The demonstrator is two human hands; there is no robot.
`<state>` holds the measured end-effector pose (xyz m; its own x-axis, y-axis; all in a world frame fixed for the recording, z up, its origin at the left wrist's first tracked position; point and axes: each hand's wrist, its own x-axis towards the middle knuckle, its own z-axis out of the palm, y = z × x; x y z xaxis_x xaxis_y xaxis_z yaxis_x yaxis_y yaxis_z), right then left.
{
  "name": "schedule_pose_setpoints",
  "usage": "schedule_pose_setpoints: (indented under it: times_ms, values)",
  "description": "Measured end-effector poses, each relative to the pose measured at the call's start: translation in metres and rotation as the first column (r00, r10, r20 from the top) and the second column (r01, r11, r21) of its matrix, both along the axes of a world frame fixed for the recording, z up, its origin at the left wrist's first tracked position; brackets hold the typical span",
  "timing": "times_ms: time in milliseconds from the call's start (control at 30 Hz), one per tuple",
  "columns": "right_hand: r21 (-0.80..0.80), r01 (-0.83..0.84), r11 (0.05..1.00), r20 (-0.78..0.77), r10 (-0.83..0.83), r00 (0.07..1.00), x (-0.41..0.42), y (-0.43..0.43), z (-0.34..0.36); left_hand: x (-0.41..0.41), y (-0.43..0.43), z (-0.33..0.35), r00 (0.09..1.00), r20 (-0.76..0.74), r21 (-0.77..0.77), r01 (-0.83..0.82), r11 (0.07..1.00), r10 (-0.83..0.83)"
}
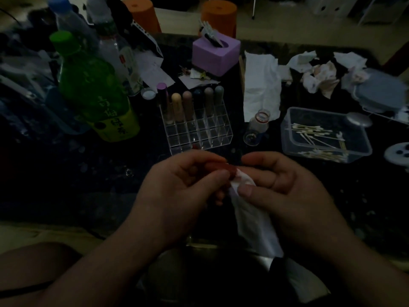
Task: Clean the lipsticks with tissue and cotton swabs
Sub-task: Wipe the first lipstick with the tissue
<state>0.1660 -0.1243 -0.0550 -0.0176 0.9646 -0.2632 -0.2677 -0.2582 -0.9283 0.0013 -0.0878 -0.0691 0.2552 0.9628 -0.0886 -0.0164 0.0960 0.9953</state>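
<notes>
Dark table (pixel 66 185), dim room: bottles (pixel 88 85) upper left, lipstick rack (pixel 199 134) centre, swab tub (pixel 287 129) right, crumpled tissues (pixel 321 78) upper right. Lower centre: left hand (pixel 177 187) pinches red lipstick (pixel 228 169), right hand (pixel 287 191) pinches tissue (pixel 250 218) against it.

The tissue (pixel 247 213) is seen as soft, matt white paper, creased where it is pressed against the lipstick (pixel 221 168), whose reddish casing looks smooth and faintly glossy. The organiser (pixel 199 138) is made of clear, hard, shiny plastic, and so is the tub (pixel 287 138), in which fluffy-tipped cotton swabs (pixel 314 138) are kept. The green bottle (pixel 93 89) is moulded in translucent glossy plastic. The bench (pixel 88 185) is finished dark, speckled and polished.
</notes>
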Motion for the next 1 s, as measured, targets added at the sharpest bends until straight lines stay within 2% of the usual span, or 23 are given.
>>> schedule_pose_setpoints:
  times_ms: [67,133,200,233,267,300,333,367,400,433,500,567,633,700,733,800,833,900,1000]
  values:
    - [-0.164,0.0,0.986,-0.227,-0.038,0.973,0.002,0.001,0.002,-0.006,0.001,-0.007,0.959,-0.279,0.368,0.061,0.928,0.047]
    - [-0.229,0.009,0.973,-0.312,-0.082,0.947,0.004,0.002,0.004,-0.008,0.002,-0.01,0.901,-0.418,0.595,0.175,0.784,0.117]
    - [-0.198,0.034,0.98,-0.252,-0.084,0.964,0.007,0.004,0.004,-0.007,0.001,-0.01,0.891,-0.441,0.636,0.227,0.737,0.106]
    - [-0.154,0.054,0.987,-0.168,-0.08,0.982,0.008,0.005,0.003,-0.006,0.001,-0.009,0.896,-0.434,0.6,0.216,0.77,0.087]
    - [-0.097,0.073,0.993,-0.059,-0.079,0.995,0.009,0.005,0.001,-0.006,0.001,-0.006,0.916,-0.398,0.501,0.173,0.848,0.048]
    - [-0.024,0.083,0.996,0.061,-0.082,0.995,0.009,0.004,0.0,-0.005,0.002,-0.002,0.946,-0.324,0.322,0.118,0.939,-0.007]
    - [0.068,0.089,0.994,0.181,-0.1,0.978,0.008,0.002,-0.001,-0.004,0.003,0.002,0.976,-0.207,0.091,0.083,0.992,-0.063]
    - [0.181,0.081,0.98,0.305,-0.134,0.943,0.008,0.0,-0.004,-0.004,0.006,0.004,0.99,-0.094,-0.15,0.088,0.985,-0.102]
    - [0.295,0.044,0.954,0.423,-0.172,0.89,0.008,-0.001,-0.006,-0.003,0.008,0.007,0.989,-0.021,-0.347,0.128,0.929,-0.144]
    - [0.382,-0.019,0.924,0.521,-0.199,0.83,0.008,-0.003,-0.008,-0.001,0.009,0.009,0.979,-0.006,-0.482,0.175,0.858,-0.203]
    - [0.482,-0.129,0.866,0.603,-0.221,0.767,0.01,-0.005,-0.012,0.001,0.007,0.011,0.949,-0.003,-0.615,0.247,0.749,-0.315]
    - [0.503,-0.157,0.85,0.612,-0.222,0.759,0.009,-0.006,-0.013,0.004,0.004,0.012,0.955,0.087,-0.638,0.271,0.721,-0.283]
    - [0.419,-0.051,0.907,0.528,-0.198,0.826,0.004,-0.005,-0.008,0.007,0.002,0.012,0.961,0.205,-0.57,0.272,0.775,-0.187]
    - [0.223,0.033,0.974,0.35,-0.112,0.93,-0.001,-0.002,-0.001,0.009,-0.001,0.009,0.967,0.212,-0.453,0.225,0.862,-0.141]
    - [0.12,0.022,0.993,0.274,-0.054,0.96,0.0,0.0,0.002,0.009,-0.002,0.006,0.979,0.143,-0.364,0.185,0.913,-0.142]
    - [-0.081,-0.023,0.996,0.062,0.028,0.998,0.006,0.003,0.006,0.003,-0.003,-0.003,0.977,-0.155,-0.024,0.142,0.989,-0.145]
    - [-0.159,-0.051,0.986,-0.075,0.04,0.996,0.009,0.005,0.007,-0.001,-0.003,-0.007,0.946,-0.304,0.176,0.174,0.969,-0.114]
    - [-0.236,-0.111,0.965,-0.258,0.048,0.965,0.014,0.006,0.012,-0.008,0.001,-0.013,0.884,-0.464,0.438,0.276,0.856,-0.047]
    - [-0.242,-0.14,0.96,-0.288,0.067,0.955,0.018,0.006,0.013,-0.01,0.007,-0.016,0.877,-0.479,0.612,0.303,0.73,0.038]
